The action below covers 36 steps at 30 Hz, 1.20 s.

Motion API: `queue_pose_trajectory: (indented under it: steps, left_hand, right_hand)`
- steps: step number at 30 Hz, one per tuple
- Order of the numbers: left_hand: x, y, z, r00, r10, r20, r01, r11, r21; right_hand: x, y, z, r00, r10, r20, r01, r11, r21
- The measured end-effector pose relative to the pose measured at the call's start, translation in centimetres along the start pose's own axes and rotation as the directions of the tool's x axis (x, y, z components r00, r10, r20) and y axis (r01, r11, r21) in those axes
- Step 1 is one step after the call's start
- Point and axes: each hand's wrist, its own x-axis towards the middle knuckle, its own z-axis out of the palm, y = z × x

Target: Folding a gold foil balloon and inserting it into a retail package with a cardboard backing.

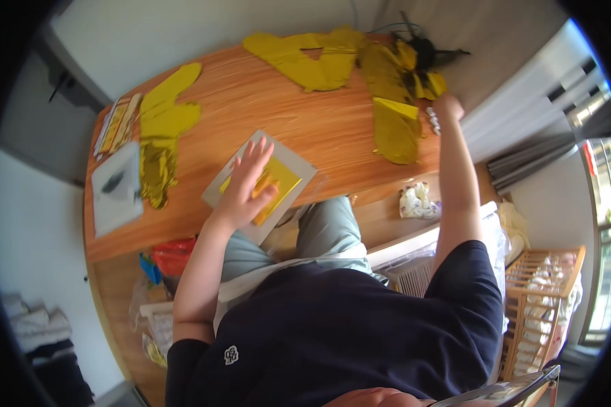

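My left hand (250, 183) lies with fingers stretched over a folded piece of shiny gold foil (282, 183). Under the foil is a grey-beige flat board (297, 163), set at an angle at the table's near edge, partly over my lap. At the table's far right my right hand (449, 107) reaches out beside a row of small white round pieces (433, 121); its fingers are hidden and blurred. Close to it lies a long gold foil shape (395, 132), flat and wrinkled, with a dark crumpled bundle (424, 54) behind it.
More flat gold foil (305, 61) lies along the back of the wooden table (251, 102), and another piece (159, 122) at left. A white translucent packet (115, 186) and printed strips (119, 125) sit at the left edge. At right stand a curtain and a wooden crib (546, 271).
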Motion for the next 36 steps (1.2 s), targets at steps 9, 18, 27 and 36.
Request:
queue_pose_trajectory:
  steps: [9,18,27,36]
  left_hand:
    - [-8.6,15.3,-13.6,0.718,0.655,-0.237,-0.681,0.731,-0.042]
    - [-13.4,16.9,-13.4,0.422,0.811,-0.405,-0.332,0.554,0.763]
    - [-10.2,15.0,-8.5,0.683,0.414,-0.601,-0.47,0.88,0.072]
    - [-0.2,3.3,2.3,1.0,0.007,-0.024,0.005,0.895,0.447]
  right_hand:
    - [1.1,0.3,1.0,1.0,-0.009,0.026,0.008,0.999,0.039]
    - [-1.5,-2.2,-0.8,0.982,-0.163,-0.095,0.134,0.957,-0.256]
    - [-18.2,1.2,-7.5,0.878,-0.414,-0.238,0.387,0.909,-0.154]
    - [-37.5,-4.2,-6.6,0.675,-0.728,-0.119,0.721,0.617,0.317]
